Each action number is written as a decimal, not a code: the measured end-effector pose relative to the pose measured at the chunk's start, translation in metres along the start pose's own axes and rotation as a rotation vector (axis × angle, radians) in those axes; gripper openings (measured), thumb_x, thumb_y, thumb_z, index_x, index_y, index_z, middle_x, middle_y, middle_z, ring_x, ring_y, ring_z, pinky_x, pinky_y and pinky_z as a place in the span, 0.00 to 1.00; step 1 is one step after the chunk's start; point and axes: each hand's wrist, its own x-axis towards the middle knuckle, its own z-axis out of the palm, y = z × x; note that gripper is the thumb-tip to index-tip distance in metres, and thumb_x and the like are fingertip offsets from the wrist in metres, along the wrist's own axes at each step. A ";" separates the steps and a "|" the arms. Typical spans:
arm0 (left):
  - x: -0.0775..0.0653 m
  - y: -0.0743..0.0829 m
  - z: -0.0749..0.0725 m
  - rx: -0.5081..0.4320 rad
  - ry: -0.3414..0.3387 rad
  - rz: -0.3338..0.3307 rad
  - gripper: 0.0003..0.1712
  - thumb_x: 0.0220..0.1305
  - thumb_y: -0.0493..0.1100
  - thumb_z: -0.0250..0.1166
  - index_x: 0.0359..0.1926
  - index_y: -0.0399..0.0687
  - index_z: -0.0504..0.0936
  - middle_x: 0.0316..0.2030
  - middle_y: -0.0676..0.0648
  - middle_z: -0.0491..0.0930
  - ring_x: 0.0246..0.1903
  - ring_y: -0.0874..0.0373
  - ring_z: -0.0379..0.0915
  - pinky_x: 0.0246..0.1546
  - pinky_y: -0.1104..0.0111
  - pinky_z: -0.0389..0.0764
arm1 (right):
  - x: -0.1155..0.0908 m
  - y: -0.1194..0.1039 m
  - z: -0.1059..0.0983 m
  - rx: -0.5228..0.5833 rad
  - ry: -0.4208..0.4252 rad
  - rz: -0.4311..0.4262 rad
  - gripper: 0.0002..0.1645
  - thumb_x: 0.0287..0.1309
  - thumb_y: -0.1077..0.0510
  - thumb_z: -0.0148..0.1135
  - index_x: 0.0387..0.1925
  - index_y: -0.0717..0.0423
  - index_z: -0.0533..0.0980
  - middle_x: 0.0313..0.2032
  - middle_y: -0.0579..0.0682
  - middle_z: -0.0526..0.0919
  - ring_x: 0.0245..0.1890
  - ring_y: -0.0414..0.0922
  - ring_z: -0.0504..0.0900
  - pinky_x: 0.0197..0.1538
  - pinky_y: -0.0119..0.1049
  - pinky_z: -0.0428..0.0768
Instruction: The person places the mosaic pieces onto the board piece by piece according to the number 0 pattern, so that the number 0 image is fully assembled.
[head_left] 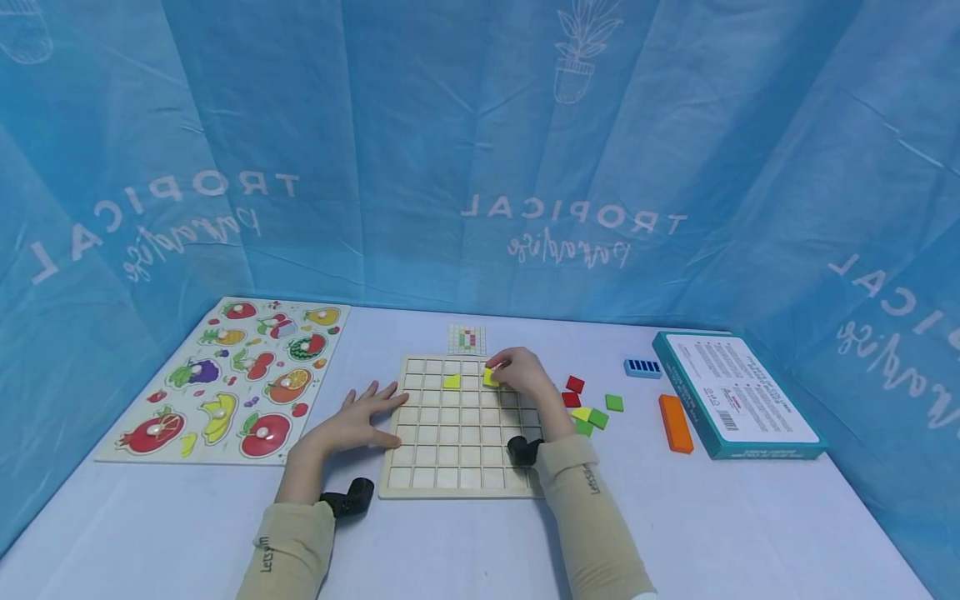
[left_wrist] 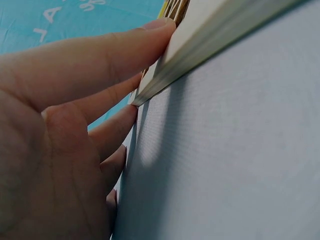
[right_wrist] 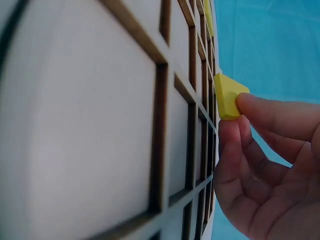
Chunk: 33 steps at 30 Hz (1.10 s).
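My right hand (head_left: 519, 372) pinches a yellow tile (right_wrist: 229, 97) between thumb and fingers, over the upper part of the wooden grid board (head_left: 459, 495). In the right wrist view the tile is tilted, close to the board's slats. A second yellow tile (head_left: 452, 382), with one slanted or rounded side, lies in a cell to the left. My left hand (head_left: 352, 421) has its fingers spread at the board's left edge. In the left wrist view its thumb (left_wrist: 145, 37) touches the board's edge (left_wrist: 165, 72).
A small pattern card (head_left: 467, 339) lies behind the board. To the right are red tiles (head_left: 572, 400), green tiles (head_left: 614, 403), a blue striped piece (head_left: 642, 368), an orange block (head_left: 676, 423) and a teal box (head_left: 738, 396). A fruit puzzle board (head_left: 255, 367) lies left.
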 end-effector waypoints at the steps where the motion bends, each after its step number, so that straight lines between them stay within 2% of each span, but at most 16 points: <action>1: 0.000 0.000 0.000 -0.001 0.000 0.000 0.46 0.44 0.47 0.68 0.65 0.39 0.63 0.69 0.34 0.49 0.69 0.36 0.29 0.65 0.43 0.26 | 0.000 -0.001 0.000 -0.020 0.000 -0.001 0.08 0.52 0.63 0.61 0.35 0.58 0.81 0.32 0.52 0.78 0.30 0.45 0.75 0.32 0.32 0.75; 11: 0.001 -0.002 0.000 -0.010 0.000 -0.001 0.46 0.44 0.47 0.68 0.66 0.39 0.63 0.69 0.34 0.49 0.69 0.36 0.29 0.66 0.43 0.26 | 0.000 -0.007 0.003 -0.159 -0.003 -0.045 0.04 0.51 0.64 0.63 0.32 0.58 0.80 0.31 0.50 0.79 0.31 0.44 0.74 0.33 0.33 0.76; 25: 0.000 0.001 0.001 -0.016 0.007 -0.005 0.46 0.44 0.47 0.68 0.66 0.39 0.63 0.69 0.35 0.49 0.69 0.37 0.29 0.66 0.44 0.25 | 0.000 -0.009 0.004 -0.222 -0.022 -0.005 0.06 0.52 0.63 0.62 0.32 0.57 0.83 0.34 0.50 0.81 0.33 0.44 0.75 0.35 0.34 0.76; 33: -0.002 0.002 0.000 -0.012 0.009 0.000 0.46 0.43 0.46 0.69 0.65 0.39 0.64 0.69 0.34 0.49 0.69 0.36 0.29 0.66 0.44 0.26 | -0.002 -0.008 0.001 -0.205 -0.026 -0.031 0.08 0.52 0.63 0.62 0.35 0.58 0.81 0.36 0.52 0.81 0.32 0.44 0.76 0.32 0.33 0.76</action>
